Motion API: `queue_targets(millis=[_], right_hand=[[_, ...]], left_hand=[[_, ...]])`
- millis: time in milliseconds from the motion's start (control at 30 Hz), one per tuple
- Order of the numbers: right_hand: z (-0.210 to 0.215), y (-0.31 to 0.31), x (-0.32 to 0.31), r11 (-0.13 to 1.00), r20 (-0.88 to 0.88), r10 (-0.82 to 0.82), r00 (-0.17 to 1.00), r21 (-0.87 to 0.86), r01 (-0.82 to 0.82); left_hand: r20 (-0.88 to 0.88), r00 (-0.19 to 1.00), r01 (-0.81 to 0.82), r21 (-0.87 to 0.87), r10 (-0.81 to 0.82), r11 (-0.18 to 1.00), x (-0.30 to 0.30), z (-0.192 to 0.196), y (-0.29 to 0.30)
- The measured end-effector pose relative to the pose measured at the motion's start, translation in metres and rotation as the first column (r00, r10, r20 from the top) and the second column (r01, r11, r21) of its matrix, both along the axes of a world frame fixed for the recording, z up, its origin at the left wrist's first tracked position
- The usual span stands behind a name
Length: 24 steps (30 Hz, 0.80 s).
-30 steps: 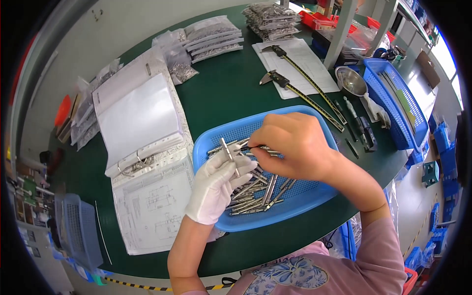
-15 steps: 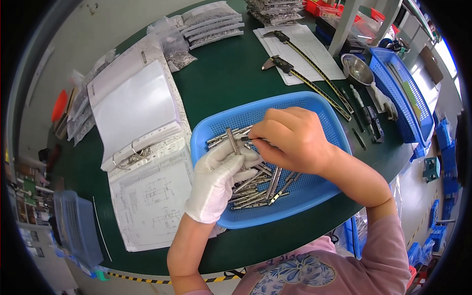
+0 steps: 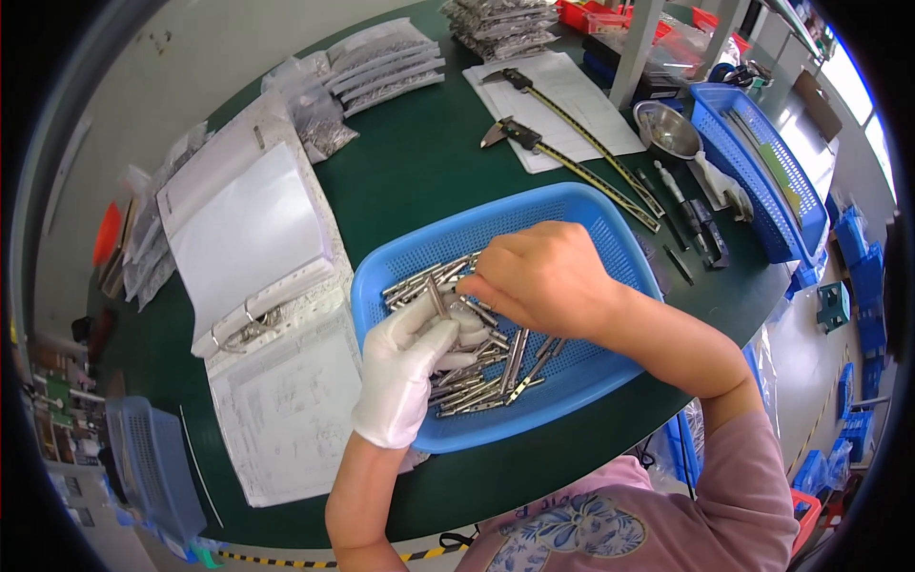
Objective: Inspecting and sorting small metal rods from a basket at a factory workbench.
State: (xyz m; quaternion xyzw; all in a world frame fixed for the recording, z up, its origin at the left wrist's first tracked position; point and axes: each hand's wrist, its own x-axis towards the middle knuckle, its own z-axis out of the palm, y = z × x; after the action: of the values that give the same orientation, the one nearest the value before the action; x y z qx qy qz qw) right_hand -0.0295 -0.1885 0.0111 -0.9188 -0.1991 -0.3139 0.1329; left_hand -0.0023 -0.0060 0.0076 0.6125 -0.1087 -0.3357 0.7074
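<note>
My left hand (image 3: 398,381), in a white glove, is closed around a slim metal rod (image 3: 436,296) that stands up between its fingers. Beside the rod is my bare right hand (image 3: 545,276), its fingers pinched together; whatever they grip is hidden behind the fingers. Both hands are over a blue perforated basket (image 3: 624,229). Inside it lies a loose heap of shiny metal rods (image 3: 477,389), some with holes along their sides.
An open ring binder (image 3: 253,229) with drawings lies left of the basket. Beyond are bagged metal parts (image 3: 386,62) and two calipers (image 3: 572,167) on paper. To the right are a metal bowl (image 3: 667,131), pen-like tools (image 3: 681,205) and another blue basket (image 3: 753,172).
The whole view has shifted slightly. My left hand still holds the rod, which leans a little differently. A thin dark tip seen earlier at my right fingertips no longer shows.
</note>
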Motion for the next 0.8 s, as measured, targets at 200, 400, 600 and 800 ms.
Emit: queue_targets(millis=[200, 400, 600, 800], right_hand=[[-0.004, 0.009, 0.0, 0.978, 0.052, 0.159, 0.986, 0.127, -0.165], [-0.004, 0.004, -0.005, 0.973, 0.138, 0.227, 0.964, 0.02, -0.232], [-0.003, 0.006, -0.003, 0.991, 0.117, 0.129, 0.985, 0.014, -0.131], [0.003, -0.002, -0.005, 0.999, 0.034, 0.048, 0.998, -0.021, -0.047]], left_hand=[[-0.035, 0.997, -0.066, 0.0, 0.066, 0.998, -0.007, -0.003, 0.007], [-0.049, 0.999, 0.002, -0.108, -0.007, 0.994, -0.005, -0.011, 0.007], [-0.011, 1.0, -0.019, -0.018, 0.019, 1.0, -0.009, -0.002, 0.007], [-0.058, 0.998, 0.026, -0.012, -0.026, 1.0, -0.004, 0.001, -0.001]])
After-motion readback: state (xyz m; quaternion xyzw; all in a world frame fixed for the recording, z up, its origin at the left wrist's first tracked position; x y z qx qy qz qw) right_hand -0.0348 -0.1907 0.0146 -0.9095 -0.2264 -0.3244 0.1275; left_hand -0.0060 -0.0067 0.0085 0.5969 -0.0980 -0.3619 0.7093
